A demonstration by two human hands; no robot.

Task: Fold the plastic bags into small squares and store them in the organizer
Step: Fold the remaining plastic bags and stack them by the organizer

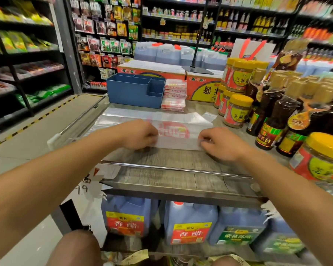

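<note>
Two bare hands work on one plastic bag [173,131] that lies flat on the wooden shelf top [161,175] in a shop aisle. The bag is clear with a red print in its middle, and its near part is folded over into a long white strip. The left hand [140,134] has its fingers curled down on the left end of this strip and pinches the fold. The right hand [219,144] does the same at the right end, fingers curled on the edge of the bag. Behind the bag stands a blue organizer [135,90] with several compartments, and just beside it on the right is a pile of folded bags [174,95], white with red print. On the right side of the shelf stand jars with yellow lids [238,110] and dark sauce bottles [273,120], close to the bag. Below the shelf top are big jugs of vinegar [188,223] with red and yellow labels.
</note>
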